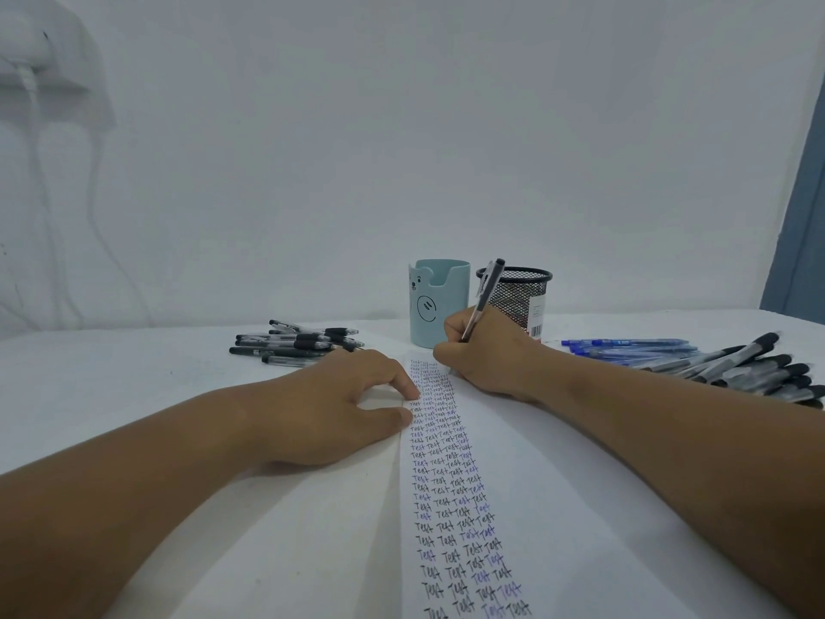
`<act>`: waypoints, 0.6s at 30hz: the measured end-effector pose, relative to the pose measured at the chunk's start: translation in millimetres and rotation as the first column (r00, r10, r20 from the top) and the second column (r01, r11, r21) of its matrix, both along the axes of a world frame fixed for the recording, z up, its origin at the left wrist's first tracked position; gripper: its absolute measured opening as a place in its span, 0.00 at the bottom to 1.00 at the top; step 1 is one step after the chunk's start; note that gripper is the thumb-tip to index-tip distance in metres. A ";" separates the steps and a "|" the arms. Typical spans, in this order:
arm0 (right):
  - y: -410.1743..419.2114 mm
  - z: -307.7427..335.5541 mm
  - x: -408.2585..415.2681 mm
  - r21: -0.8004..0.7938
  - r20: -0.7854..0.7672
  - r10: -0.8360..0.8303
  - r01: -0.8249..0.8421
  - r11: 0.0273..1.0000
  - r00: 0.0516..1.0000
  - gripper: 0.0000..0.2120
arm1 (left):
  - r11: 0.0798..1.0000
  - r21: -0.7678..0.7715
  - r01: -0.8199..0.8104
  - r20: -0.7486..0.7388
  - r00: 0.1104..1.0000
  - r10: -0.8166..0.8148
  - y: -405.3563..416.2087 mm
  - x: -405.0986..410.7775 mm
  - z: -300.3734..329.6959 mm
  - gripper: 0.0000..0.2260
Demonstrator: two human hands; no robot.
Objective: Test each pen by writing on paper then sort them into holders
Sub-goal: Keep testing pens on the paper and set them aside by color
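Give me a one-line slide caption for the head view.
Right hand writes with a black pen on the paper; left hand steadies it, holders behind.

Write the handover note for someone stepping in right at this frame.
Right hand: grip on a black pen, tip at the paper's far end. Left hand: fingertips pressing the paper's left edge. Teal holder and mesh holder look empty. Done: many rows of "Test". Left: black pens far left, blue pens and dark pens right, all unsorted.
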State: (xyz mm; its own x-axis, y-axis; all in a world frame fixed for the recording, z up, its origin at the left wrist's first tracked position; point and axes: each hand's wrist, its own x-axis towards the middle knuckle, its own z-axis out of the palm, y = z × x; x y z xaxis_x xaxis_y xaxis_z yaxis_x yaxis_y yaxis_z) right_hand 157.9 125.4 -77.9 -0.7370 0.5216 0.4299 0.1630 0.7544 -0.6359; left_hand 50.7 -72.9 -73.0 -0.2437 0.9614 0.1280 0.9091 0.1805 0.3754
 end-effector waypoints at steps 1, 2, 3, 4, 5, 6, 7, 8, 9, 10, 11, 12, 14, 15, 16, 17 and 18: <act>0.8 -0.2 -0.2 -0.017 -0.003 -0.001 0.001 1.000 1.000 0.19 | 1.000 0.001 0.002 -0.001 1.000 -0.002 -0.3 0.3 0.1 0.10; 1.6 -0.4 -0.1 -0.039 -0.010 -0.002 0.002 0.999 1.000 0.19 | 1.000 0.002 0.003 0.000 1.000 -0.003 -0.3 0.2 0.3 0.10; 1.8 -0.4 0.2 -0.059 -0.019 -0.002 0.001 0.998 1.000 0.18 | 1.000 0.004 0.003 0.001 1.000 -0.003 -0.3 -0.1 0.4 0.10; 2.0 -0.5 0.5 -0.071 -0.023 0.000 -0.001 0.997 1.000 0.17 | 1.000 0.004 0.002 0.001 1.000 -0.002 0.0 -0.5 0.3 0.10; 1.6 -0.3 0.7 -0.075 -0.020 0.003 -0.005 0.997 1.000 0.16 | 1.000 0.004 0.002 0.003 1.000 -0.002 0.3 -0.8 0.0 0.10; 1.0 -0.3 0.6 -0.075 -0.014 0.008 -0.009 0.997 1.000 0.15 | 1.000 0.001 0.001 0.005 1.000 -0.001 0.1 -1.0 -0.1 0.10; 0.2 0.3 0.4 -0.067 -0.008 0.012 -0.012 0.998 1.000 0.15 | 1.000 -0.001 0.002 0.009 1.000 -0.002 0.3 -1.5 -0.2 0.10; 0.0 0.7 0.1 -0.051 -0.002 0.013 -0.013 0.999 1.000 0.16 | 1.000 -0.001 0.003 0.015 1.000 -0.003 0.4 -2.2 -0.5 0.10; -0.4 1.1 -0.5 -0.025 0.003 0.009 -0.009 1.000 1.000 0.18 | 1.000 0.000 0.002 0.020 1.000 -0.002 0.4 -2.6 -0.8 0.10; -0.2 0.8 -1.1 0.000 0.008 0.002 -0.002 1.000 1.000 0.20 | 1.000 -0.001 0.003 0.022 1.000 -0.003 0.4 -3.2 -1.1 0.09; -0.1 0.6 -1.0 0.016 0.008 -0.005 0.005 1.000 1.000 0.21 | 1.000 0.000 0.003 0.022 1.000 -0.003 0.3 -3.2 -1.2 0.09; 0.3 -0.5 -1.2 0.024 0.002 -0.012 0.012 1.000 1.000 0.20 | 1.000 0.001 0.003 0.020 1.000 -0.003 0.1 -2.9 -1.2 0.10; 1.2 -2.4 -0.8 -0.010 -0.048 -0.036 0.036 0.999 0.998 0.18 | 1.000 0.003 0.002 0.013 1.000 -0.002 0.1 -2.2 -0.7 0.10; 1.4 -3.0 -0.4 -0.081 -0.100 -0.056 0.048 0.996 0.993 0.17 | 1.000 0.001 0.001 0.013 1.000 -0.001 -0.2 -2.0 -0.9 0.10; 1.4 -1.7 0.8 -0.172 -0.163 -0.071 0.043 0.984 0.984 0.17 | 1.000 -0.001 0.001 0.015 1.000 -0.001 -0.1 -2.0 -0.9 0.10; 0.8 0.9 2.9 -0.260 -0.223 -0.076 0.016 0.965 0.972 0.17 | 1.000 -0.002 0.001 0.019 1.000 -0.001 -0.2 -1.9 -1.1 0.10; -0.2 4.9 5.7 -0.314 -0.266 -0.081 -0.006 0.949 0.961 0.17 | 1.000 -0.002 0.001 0.025 1.000 -0.001 -0.2 -2.6 -1.5 0.09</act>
State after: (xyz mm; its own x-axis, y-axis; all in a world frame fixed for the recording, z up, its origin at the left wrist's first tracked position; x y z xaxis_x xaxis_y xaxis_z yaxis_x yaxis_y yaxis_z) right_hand 163.7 125.1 -73.0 -0.5919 0.6857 0.4237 -0.0249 0.5098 -0.8599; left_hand 48.2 -73.1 -74.5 -0.2456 0.9620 0.1196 0.8997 0.1803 0.3974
